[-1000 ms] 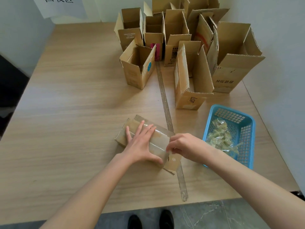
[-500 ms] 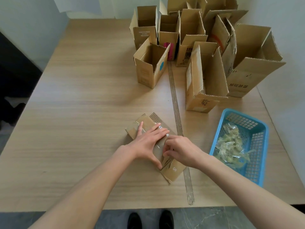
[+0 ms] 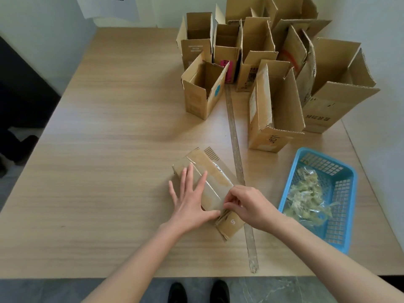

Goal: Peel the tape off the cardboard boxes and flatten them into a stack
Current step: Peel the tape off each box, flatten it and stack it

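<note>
Fingers (image 3: pixel 229 202) of right hand (image 3: pixel 247 206) pinch tape (image 3: pixel 209 184) at box (image 3: pixel 220 171) near end; left hand (image 3: pixel 190 202) presses flat, fingers spread. Peeling step; next, judged: pull steadily.

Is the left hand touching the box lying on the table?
Touching. The head view shows the left hand lying flat on the taped box, fingers spread across its top.

1. A light wood-grain table (image 3: pixel 109 149) fills most of the view.
2. Pale walls (image 3: pixel 43 29) meet behind it and along the right.
3. A white paper sheet (image 3: pixel 107 6) hangs on the far wall.
4. The floor (image 3: pixel 262 289) is grey and marbled.
</note>
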`<state>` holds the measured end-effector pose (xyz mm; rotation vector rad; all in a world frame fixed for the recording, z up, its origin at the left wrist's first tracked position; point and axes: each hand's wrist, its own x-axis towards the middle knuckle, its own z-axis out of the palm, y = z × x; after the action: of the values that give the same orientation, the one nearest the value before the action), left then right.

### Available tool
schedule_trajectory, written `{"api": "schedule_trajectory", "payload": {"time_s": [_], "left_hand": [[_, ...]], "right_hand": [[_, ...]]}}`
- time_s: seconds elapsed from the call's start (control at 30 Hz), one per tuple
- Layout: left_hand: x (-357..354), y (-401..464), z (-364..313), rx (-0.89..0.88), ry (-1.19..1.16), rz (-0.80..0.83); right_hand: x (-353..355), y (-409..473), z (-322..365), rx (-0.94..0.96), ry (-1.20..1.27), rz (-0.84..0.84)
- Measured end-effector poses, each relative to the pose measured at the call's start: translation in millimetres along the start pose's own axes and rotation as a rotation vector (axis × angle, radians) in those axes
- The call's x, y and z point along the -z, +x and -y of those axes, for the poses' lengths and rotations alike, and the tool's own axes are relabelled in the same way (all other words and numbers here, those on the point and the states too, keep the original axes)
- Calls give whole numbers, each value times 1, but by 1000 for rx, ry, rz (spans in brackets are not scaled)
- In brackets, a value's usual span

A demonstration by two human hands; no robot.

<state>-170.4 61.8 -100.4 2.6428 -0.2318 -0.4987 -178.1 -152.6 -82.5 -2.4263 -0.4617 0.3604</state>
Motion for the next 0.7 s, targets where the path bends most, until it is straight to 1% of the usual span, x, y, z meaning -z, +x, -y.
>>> {"api": "schedule_trajectory", "payload": {"time_s": [0.1,0.2,0.3,0.4,0.43,0.53,0.63,0.7], "left_hand": [[-8,-6,5,50,-28,-6],[-10,-8,6,70,-20,-10],[-11,-7,5,61,-31,-5],[-5,-2,4,25,-31,37],[-2,-1,4,8,-24,61],[2,3,1,-69,12,137],[4,6,5,-110,12,157],[11,11,13,-171,19,177]], "right_hand": [[-2,0,1,-5,-3,9],[1,4,3,19,-3,81],[4,9,4,50,-38,163],[5,17,8,2,-89,247],[6,23,11,-44,-76,228],[20,47,17,-196,30,52],[33,68,21,-192,-3,85],[31,70,21,-196,4,10]]}}
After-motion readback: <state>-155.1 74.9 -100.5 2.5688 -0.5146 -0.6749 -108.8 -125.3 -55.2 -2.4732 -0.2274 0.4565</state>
